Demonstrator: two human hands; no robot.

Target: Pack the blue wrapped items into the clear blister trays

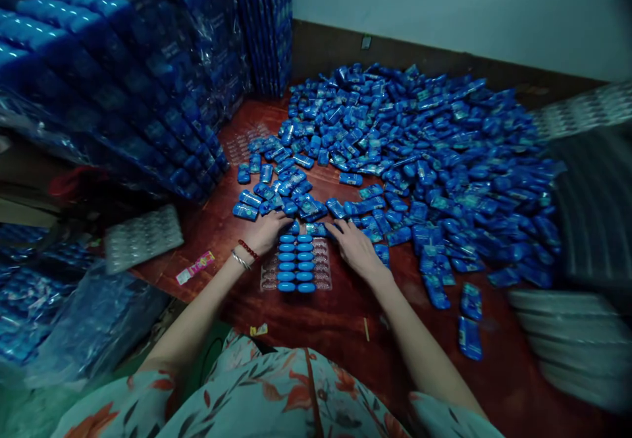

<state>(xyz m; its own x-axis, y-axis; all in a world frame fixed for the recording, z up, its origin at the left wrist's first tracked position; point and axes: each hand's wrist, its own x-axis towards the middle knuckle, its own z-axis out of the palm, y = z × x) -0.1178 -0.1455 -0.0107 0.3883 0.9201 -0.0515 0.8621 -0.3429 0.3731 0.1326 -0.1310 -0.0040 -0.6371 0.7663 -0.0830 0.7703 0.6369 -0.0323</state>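
In front of me a clear plastic blister tray (322, 263) lies on the table, with two columns of shiny blue oval packets (296, 266) in its middle and bare pockets at both sides. At its far left corner, my left hand (270, 232) has its fingers closed at a small blue packet (294, 228), partly hidden by them. A red bead bracelet and a silver bangle are on that wrist. Across from it, my right hand (351, 246) has its fingertips on the end of another blue packet (316, 229) with a printed wrapper.
A large heap of blue packets (434, 141) covers the table's back and right. Tall stacks of filled blue trays (133, 82) rise at the left. Clear trays lie at the left edge (143, 237) and right (573, 339). A pink wrapper (195, 267) rests on the red-brown table (340, 319).
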